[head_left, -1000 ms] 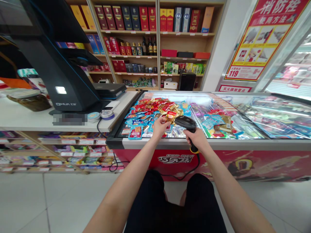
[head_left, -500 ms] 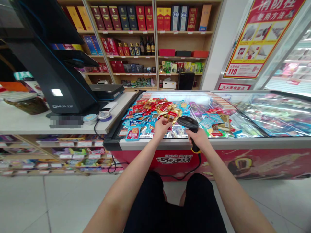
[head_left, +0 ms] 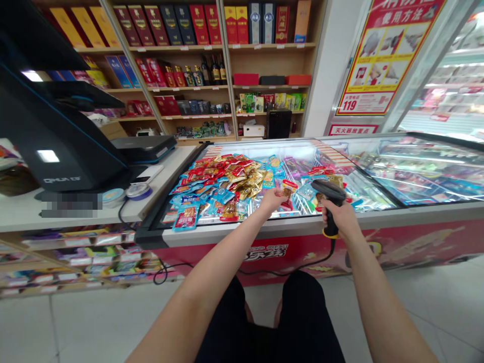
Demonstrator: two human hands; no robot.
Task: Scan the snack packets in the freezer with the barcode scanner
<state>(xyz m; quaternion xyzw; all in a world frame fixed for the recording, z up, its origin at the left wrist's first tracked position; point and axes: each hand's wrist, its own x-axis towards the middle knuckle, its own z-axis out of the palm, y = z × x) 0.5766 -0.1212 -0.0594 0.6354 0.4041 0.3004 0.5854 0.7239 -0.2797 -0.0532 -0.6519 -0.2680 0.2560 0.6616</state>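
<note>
Barcode scanner (head_left: 328, 196) sits in the right hand (head_left: 338, 218), fingers closed firmly around its stiff, light-looking grip, above the rim of the chest freezer (head_left: 264, 227). Just beyond the left hand's (head_left: 271, 201) fingertips lies a red-and-gold snack packet (head_left: 289, 188); whether they pinch it, I cannot tell. It looks soft, light and slippery, best taken by its sealed edge.
</note>
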